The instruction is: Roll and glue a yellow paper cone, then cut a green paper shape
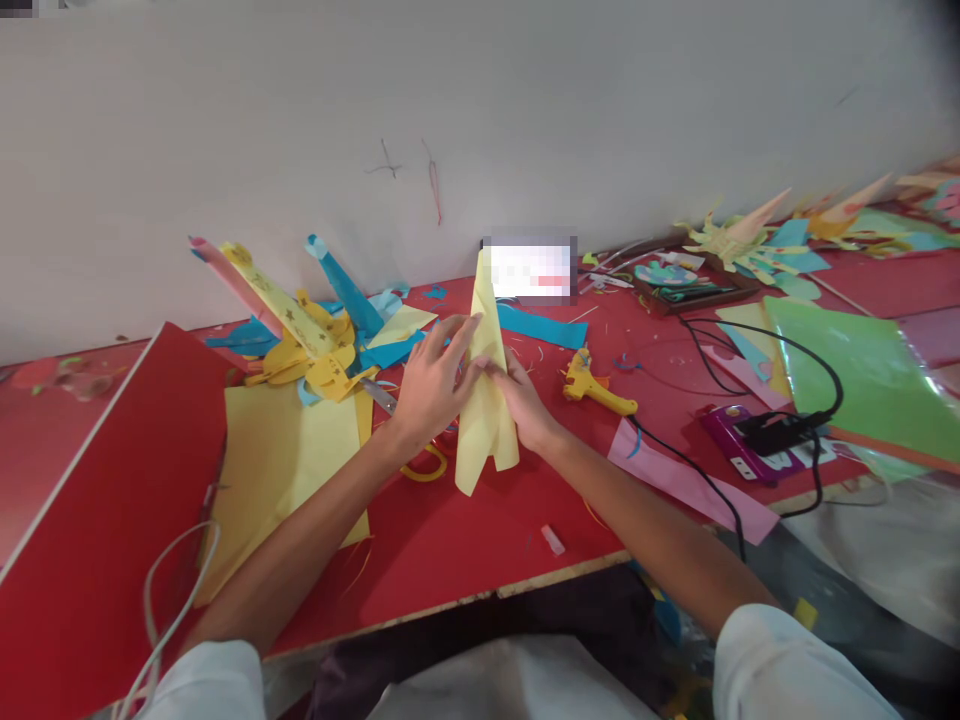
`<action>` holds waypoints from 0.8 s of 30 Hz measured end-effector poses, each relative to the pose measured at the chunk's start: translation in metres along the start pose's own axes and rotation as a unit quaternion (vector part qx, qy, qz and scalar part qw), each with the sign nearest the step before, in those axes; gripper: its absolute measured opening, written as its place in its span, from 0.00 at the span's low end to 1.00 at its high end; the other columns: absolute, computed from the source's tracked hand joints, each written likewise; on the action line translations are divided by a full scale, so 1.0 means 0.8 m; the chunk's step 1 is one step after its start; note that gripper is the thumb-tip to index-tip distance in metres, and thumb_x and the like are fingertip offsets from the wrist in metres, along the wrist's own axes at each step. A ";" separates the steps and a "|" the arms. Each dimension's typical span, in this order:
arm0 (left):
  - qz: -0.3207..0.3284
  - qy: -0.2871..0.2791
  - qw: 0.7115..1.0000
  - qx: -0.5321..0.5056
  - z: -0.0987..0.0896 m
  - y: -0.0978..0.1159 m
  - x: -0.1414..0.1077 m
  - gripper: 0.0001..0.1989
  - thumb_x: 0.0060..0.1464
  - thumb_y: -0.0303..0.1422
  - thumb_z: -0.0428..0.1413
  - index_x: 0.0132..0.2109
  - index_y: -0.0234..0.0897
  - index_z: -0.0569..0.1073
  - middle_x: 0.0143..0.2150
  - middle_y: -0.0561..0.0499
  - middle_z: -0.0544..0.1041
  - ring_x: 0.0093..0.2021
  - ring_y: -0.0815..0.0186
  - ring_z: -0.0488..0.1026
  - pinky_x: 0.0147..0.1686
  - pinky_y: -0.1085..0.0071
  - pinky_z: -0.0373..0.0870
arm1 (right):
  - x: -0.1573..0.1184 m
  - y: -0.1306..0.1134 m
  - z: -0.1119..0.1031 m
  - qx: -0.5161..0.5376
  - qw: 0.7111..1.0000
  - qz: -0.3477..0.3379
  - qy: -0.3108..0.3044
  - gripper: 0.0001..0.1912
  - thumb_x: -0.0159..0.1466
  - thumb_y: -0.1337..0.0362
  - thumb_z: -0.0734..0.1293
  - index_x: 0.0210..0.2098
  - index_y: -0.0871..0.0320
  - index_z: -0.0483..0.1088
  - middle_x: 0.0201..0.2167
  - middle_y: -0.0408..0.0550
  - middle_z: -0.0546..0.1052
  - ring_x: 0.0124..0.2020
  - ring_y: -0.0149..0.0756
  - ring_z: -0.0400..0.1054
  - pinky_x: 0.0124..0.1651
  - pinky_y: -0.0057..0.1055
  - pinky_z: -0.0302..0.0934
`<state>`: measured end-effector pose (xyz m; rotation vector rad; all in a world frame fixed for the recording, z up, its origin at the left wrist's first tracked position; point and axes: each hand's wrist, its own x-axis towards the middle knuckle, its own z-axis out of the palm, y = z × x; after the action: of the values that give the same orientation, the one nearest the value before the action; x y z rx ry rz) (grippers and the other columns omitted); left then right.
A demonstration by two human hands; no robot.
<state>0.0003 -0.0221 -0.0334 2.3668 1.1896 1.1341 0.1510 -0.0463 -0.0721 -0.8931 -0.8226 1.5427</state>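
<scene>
the left hand (435, 375) hides part of the scissors (426, 477), and the bright panel (529, 271) is blurred.

A paper cone (482, 425) sits between left hand (433, 375) and right hand (526, 402) over a table (465, 555), scissors (381, 397) left, glue gun (594, 388) right, wall (480, 90) behind.

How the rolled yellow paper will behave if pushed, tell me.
The rolled yellow paper is probably light, as its edges look thin. Being a rolled sheet, it would likely dent. It might unroll too, since its lower edges stand apart.
</scene>
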 end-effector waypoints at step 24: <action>-0.250 -0.039 0.861 -0.441 -0.024 -0.012 0.022 0.19 0.61 0.49 0.65 0.50 0.43 0.75 0.37 0.51 0.80 0.22 0.71 0.69 0.17 0.73 0.64 | -0.007 -0.005 -0.005 0.068 0.962 0.119 -0.236 0.38 0.61 0.26 0.67 0.47 0.54 0.74 0.36 0.51 0.84 0.39 0.45 0.81 0.37 0.35 0.76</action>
<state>-0.0129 -0.0049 -0.0165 1.2993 0.8830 1.0558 0.1569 -0.0513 -0.0702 -0.5383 -0.9538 2.0422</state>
